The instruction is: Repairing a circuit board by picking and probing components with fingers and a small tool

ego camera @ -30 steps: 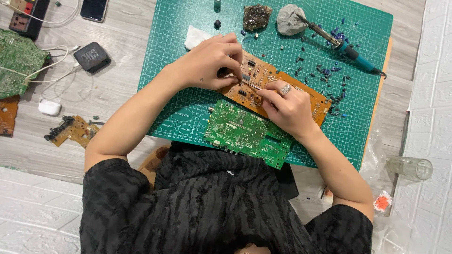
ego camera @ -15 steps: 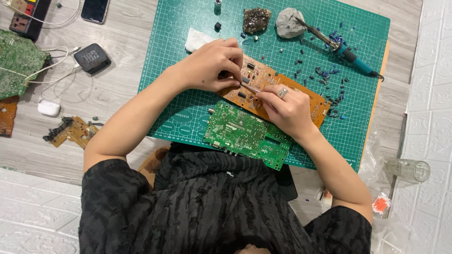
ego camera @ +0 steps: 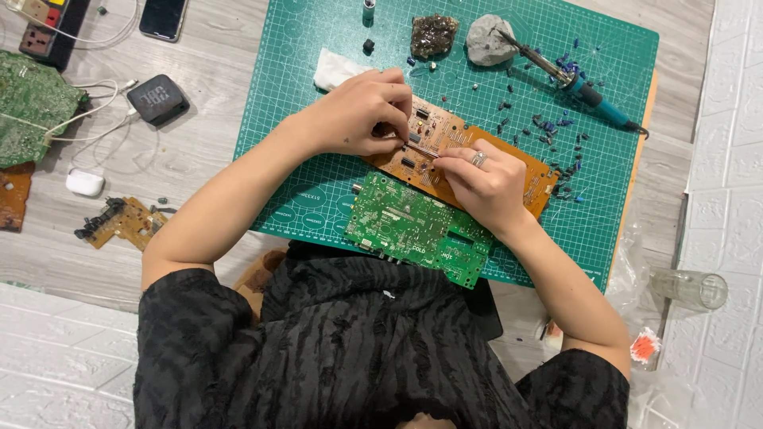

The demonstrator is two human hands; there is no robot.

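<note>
Head view: left hand [ego camera: 362, 111] curled, fingers together, pressing on the orange circuit board [ego camera: 461, 155] on the green cutting mat [ego camera: 318, 199]. Right hand [ego camera: 481, 187] pinched shut around a thin metal tool [ego camera: 421, 148], tip down among the board's parts. Green circuit board [ego camera: 417, 226] just beside, overlapping the orange one's near edge. Soldering iron [ego camera: 572, 79] well apart, amid scattered blue bits [ego camera: 556, 131]. Likely risks: tip slipping off a part and gouging traces or jabbing the left fingers, so close by; board skidding under uneven pressure; loosened part flicking into the clutter.
</note>
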